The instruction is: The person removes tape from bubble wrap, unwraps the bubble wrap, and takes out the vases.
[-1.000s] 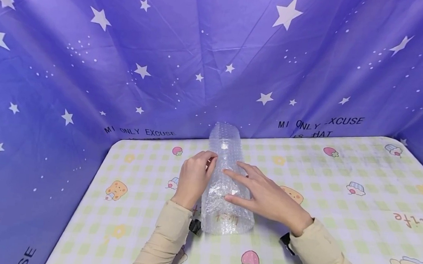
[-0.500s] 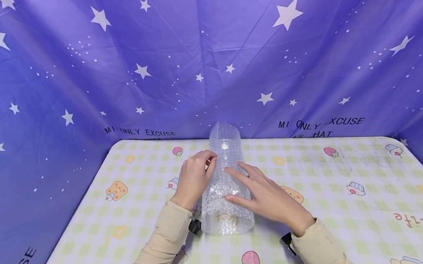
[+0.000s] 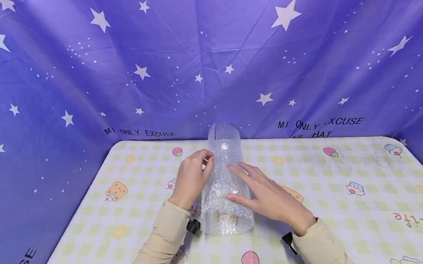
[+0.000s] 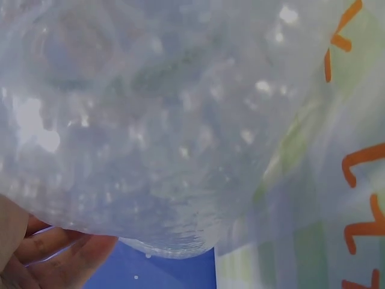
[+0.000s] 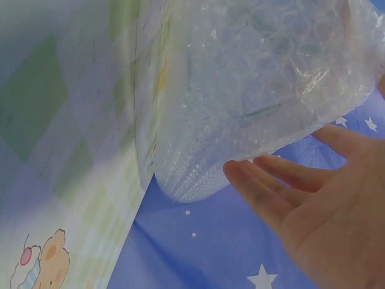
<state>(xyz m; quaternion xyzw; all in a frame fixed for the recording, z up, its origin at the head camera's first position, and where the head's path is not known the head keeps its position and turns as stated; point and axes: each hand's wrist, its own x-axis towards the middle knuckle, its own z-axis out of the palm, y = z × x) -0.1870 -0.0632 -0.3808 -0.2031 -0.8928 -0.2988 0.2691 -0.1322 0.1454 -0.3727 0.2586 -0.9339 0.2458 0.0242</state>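
Note:
A roll of clear bubble wrap (image 3: 225, 191) lies lengthwise on the table, its near end a wide round opening with printed letters showing through. On its left side my left hand (image 3: 192, 176) pinches the wrap's edge between thumb and fingertips. In the left wrist view, curled fingers (image 4: 60, 253) show low at the left, partly hidden behind the bulging wrap. My right hand (image 3: 270, 192) rests on the roll's right side, fingers spread and fairly straight. The right wrist view has those fingertips (image 5: 237, 171) right at the wrap's surface.
The table (image 3: 321, 256) wears a green-and-white checked cover with printed cartoons. A purple star-printed curtain (image 3: 180, 55) hangs close behind its far edge, where the roll's far end reaches. Black wrist straps (image 3: 289, 241) show at both cuffs.
My left hand has shifted slightly left, and the wrap's upper left edge has moved left with it. My right hand stays almost in place on the roll.

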